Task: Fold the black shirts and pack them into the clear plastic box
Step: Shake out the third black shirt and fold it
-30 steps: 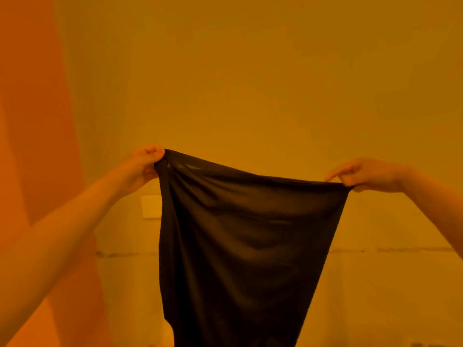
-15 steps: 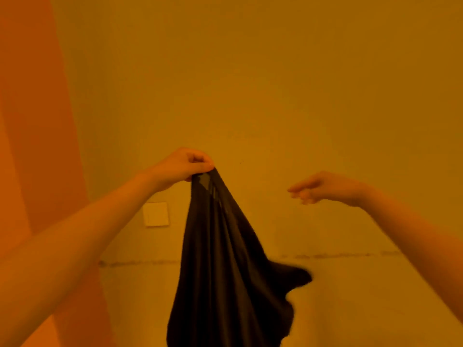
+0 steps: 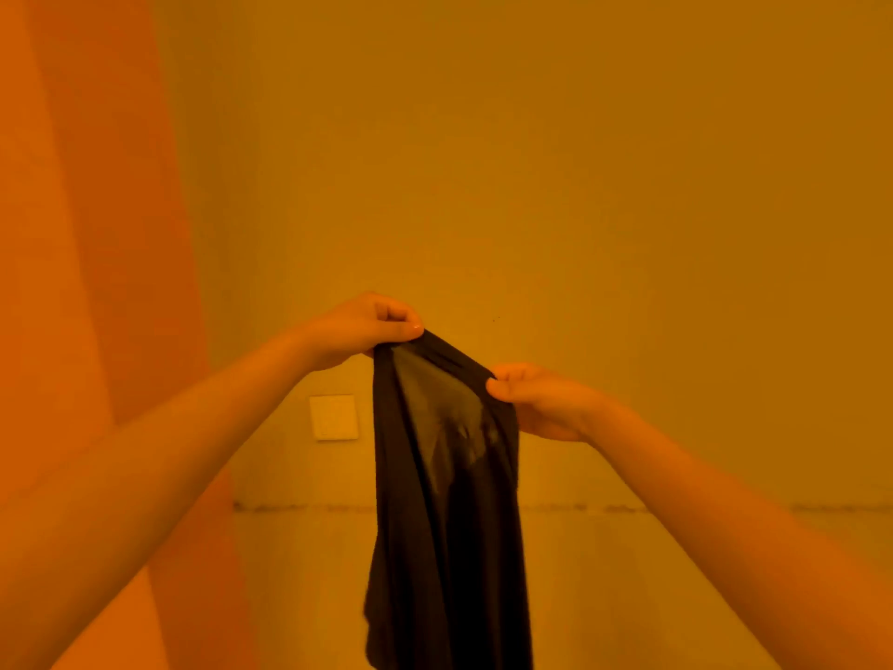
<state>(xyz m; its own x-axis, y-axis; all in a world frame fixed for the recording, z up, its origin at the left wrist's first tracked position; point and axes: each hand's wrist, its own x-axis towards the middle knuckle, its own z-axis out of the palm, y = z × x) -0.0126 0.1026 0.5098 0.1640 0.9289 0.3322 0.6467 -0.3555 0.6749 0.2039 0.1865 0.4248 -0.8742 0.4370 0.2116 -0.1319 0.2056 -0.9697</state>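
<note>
A black shirt (image 3: 444, 524) hangs in the air in front of me, bunched into a narrow drape that runs down past the bottom of the view. My left hand (image 3: 360, 333) pinches its top edge at the upper left corner. My right hand (image 3: 536, 401) pinches the same top edge a little lower and to the right, close to the left hand. The clear plastic box is out of view.
A plain wall fills the view under strong orange light. A white wall plate (image 3: 333, 417) sits low on the wall left of the shirt. An orange curtain or panel (image 3: 96, 282) runs down the left side. A dark seam line (image 3: 676, 507) crosses the wall low down.
One second ago both hands held the shirt spread wide. The right hand let go, the shirt swung down from the left hand, and the right hand has now taken the top edge again near the left.
</note>
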